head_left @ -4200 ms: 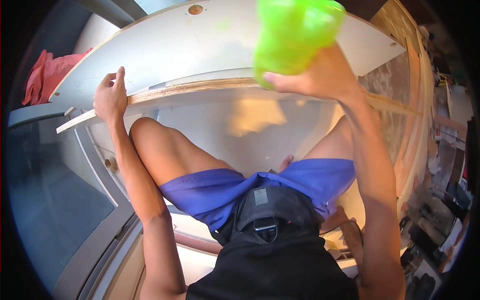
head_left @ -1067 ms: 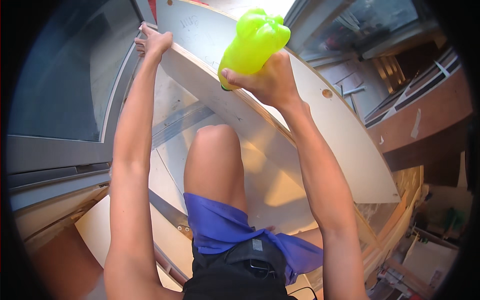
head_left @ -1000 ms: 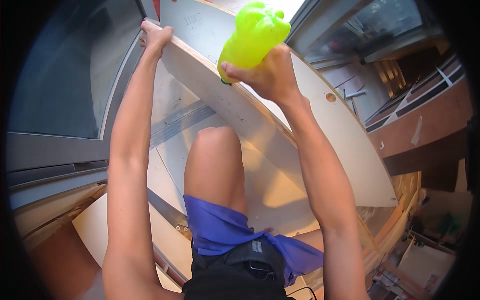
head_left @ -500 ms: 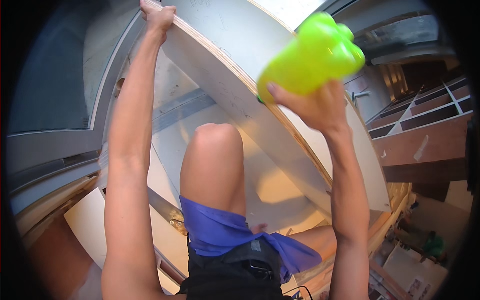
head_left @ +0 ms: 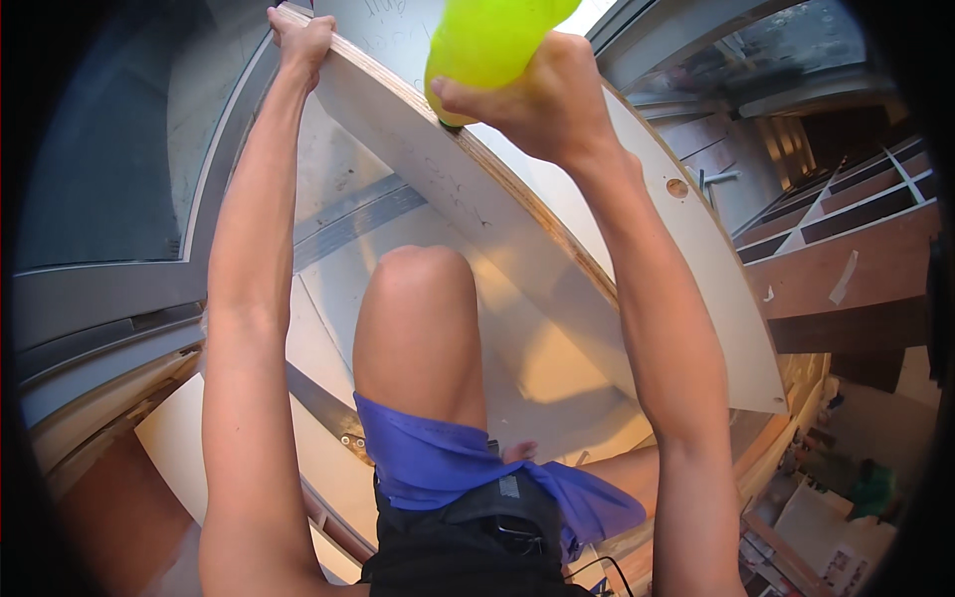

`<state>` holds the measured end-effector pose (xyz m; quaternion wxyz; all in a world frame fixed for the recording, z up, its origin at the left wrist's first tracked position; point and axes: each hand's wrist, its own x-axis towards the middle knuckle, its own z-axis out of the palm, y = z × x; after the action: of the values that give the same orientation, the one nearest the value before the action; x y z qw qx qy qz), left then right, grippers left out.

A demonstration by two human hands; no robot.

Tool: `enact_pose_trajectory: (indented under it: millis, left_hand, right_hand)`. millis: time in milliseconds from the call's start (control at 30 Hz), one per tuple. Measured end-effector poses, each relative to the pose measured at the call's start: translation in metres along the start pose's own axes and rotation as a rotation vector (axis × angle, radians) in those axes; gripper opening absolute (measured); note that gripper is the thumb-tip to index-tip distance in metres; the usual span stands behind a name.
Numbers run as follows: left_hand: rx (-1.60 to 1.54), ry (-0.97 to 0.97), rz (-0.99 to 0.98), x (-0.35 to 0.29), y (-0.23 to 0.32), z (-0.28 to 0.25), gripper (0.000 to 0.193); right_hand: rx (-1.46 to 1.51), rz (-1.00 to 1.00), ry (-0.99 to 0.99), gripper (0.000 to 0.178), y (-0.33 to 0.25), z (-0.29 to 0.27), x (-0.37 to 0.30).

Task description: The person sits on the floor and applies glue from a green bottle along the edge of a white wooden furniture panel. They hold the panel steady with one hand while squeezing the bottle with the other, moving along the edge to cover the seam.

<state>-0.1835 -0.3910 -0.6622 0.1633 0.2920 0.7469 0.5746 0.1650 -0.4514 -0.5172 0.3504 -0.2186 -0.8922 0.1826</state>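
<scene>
Head view: right fingers [head_left: 460, 96] grip a lime bottle [head_left: 489, 45], seemingly dark-tipped; left fingers [head_left: 288, 32] clasp a pale board [head_left: 413, 159].

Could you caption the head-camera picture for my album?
Left hand grips a pale board while the right hand holds a yellow-green bottle tip-down at the board's layered edge.

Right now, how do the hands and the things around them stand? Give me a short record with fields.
Left hand: gripping the far left end of the pale board
Right hand: wrapped around a yellow-green bottle
Bottle position: tilted, dark tip down at the board's layered edge; contact unclear
Beyond board: white panel with a round hole
Left side: grey-framed pane
Clothing: blue shorts
</scene>
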Motion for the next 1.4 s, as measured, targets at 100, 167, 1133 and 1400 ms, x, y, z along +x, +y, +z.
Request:
enact_pose_trajectory:
  millis: [100,167,1133,1400]
  left_hand:
    - [0.014,0.013,-0.002,-0.004,-0.008,-0.006,0.126]
    - [0.022,0.025,-0.001,-0.005,-0.011,-0.01,0.126]
    - [-0.063,-0.06,-0.033,-0.013,0.004,-0.012,0.128]
    - [-0.012,-0.065,-0.046,-0.006,-0.002,-0.026,0.129]
  right_hand:
    - [-0.062,0.008,-0.091,0.021,-0.004,-0.024,-0.019]
    - [0.013,0.097,-0.063,0.024,-0.018,-0.045,-0.044]
    - [0.082,0.083,-0.037,0.028,-0.007,-0.016,-0.028]
    - [0.01,0.107,-0.174,0.04,-0.009,-0.018,-0.005]
